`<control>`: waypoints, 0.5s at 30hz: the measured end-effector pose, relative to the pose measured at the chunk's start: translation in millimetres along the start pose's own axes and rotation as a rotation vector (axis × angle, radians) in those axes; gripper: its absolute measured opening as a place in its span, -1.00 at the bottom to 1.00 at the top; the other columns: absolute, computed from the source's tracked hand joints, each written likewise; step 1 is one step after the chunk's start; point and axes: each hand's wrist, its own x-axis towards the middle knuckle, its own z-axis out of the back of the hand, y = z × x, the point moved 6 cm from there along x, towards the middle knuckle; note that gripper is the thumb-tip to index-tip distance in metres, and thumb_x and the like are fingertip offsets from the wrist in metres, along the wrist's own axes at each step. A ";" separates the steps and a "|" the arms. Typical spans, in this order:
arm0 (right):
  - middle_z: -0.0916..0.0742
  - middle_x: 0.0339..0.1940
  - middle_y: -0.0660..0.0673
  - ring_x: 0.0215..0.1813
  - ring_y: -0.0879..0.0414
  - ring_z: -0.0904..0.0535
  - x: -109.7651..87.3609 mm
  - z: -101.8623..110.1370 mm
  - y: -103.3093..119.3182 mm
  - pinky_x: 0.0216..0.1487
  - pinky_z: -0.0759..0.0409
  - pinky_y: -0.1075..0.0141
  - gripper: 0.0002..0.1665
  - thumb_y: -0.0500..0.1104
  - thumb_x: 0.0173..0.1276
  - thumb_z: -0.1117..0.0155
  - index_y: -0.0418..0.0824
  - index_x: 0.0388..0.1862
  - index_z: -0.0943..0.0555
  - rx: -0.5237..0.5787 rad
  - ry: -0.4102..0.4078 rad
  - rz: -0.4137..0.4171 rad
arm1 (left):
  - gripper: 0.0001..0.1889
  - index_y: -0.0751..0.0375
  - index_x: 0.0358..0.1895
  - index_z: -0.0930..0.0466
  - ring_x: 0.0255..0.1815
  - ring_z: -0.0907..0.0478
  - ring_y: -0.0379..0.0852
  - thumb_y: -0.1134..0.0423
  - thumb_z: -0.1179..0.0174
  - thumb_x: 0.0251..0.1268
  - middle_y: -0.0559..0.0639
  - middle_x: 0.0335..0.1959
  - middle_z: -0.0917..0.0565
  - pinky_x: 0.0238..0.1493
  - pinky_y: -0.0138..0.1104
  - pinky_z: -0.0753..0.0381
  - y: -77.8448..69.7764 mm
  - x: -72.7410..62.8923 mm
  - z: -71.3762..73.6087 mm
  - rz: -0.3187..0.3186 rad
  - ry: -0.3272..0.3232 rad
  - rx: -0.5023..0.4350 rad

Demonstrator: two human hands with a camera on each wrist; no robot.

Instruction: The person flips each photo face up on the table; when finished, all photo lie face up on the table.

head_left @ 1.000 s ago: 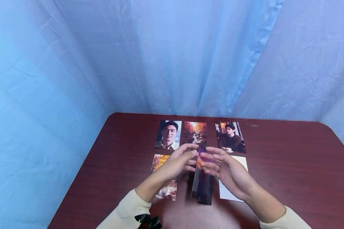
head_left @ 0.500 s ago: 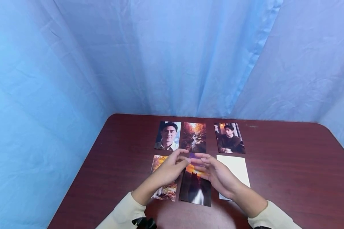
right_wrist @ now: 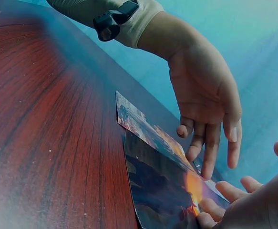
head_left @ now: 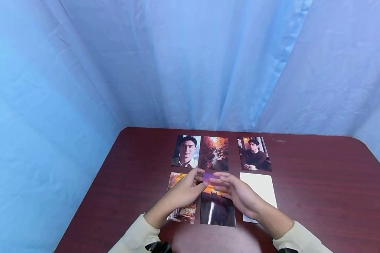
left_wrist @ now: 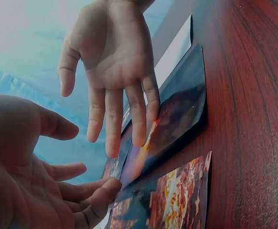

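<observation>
A glossy sunset photo print (head_left: 218, 212), purple and orange at its far end and dark at its near end, lies in the middle of the front row. Over its far left corner is my left hand (head_left: 184, 191), fingers extended and slightly bent. My right hand (head_left: 243, 196) hovers at its right side, fingers straight across the orange and purple part. Both palms face each other, and neither hand grips anything. In the left wrist view, the fingers of the right hand (left_wrist: 117, 71) hang loosely beside the print. An autumn photo (head_left: 186, 213) is partly hidden under the left hand and forearm.
A white blank-faced card (head_left: 262, 191) lies partly under the right forearm. Along the back row are a portrait photo (head_left: 187, 151), an autumn stream photo (head_left: 215, 153) and a café photo (head_left: 254, 154). Blue curtains (head_left: 190, 63) surround the dark red table (head_left: 320, 189).
The sunset print stood steeply tilted between the hands; it has come down flat, picture up, in the front row. Both hands have shifted slightly left and nearer, fingers off its edges.
</observation>
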 end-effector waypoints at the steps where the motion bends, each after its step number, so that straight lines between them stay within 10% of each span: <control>1: -0.41 0.64 -0.39 0.64 -0.34 -0.31 -0.2 0.1 0.4 0.67 -0.20 -0.22 -0.30 0.04 0.70 0.20 -0.32 0.63 -0.15 0.001 0.001 0.002 | -0.45 0.28 0.48 -0.37 -0.01 -0.63 -0.02 0.15 -0.15 0.54 0.33 0.29 -0.64 -0.04 -0.15 -0.66 0.9 0.4 -0.1 -0.002 -0.001 0.003; 6: -0.39 0.65 -0.39 0.60 -0.24 -0.40 -5.9 9.1 3.7 0.70 -0.19 -0.17 -0.29 0.05 0.73 0.22 -0.35 0.64 -0.12 0.014 0.007 0.027 | -0.48 0.24 0.46 -0.41 -0.06 -0.63 -0.02 0.18 -0.15 0.52 0.30 0.28 -0.63 -0.13 -0.24 -0.63 1.3 3.9 -2.9 -0.020 0.003 -0.037; 15: -0.27 0.69 -0.43 0.55 -0.05 -0.50 -32.7 59.0 13.1 0.47 -0.50 0.36 -0.26 0.07 0.79 0.28 -0.31 0.72 0.04 -0.014 -0.008 0.038 | -0.49 0.26 0.49 -0.38 0.30 -0.64 0.30 0.14 -0.09 0.62 0.36 0.37 -0.61 0.31 0.10 -0.68 -13.4 11.0 -23.3 0.007 0.110 -0.368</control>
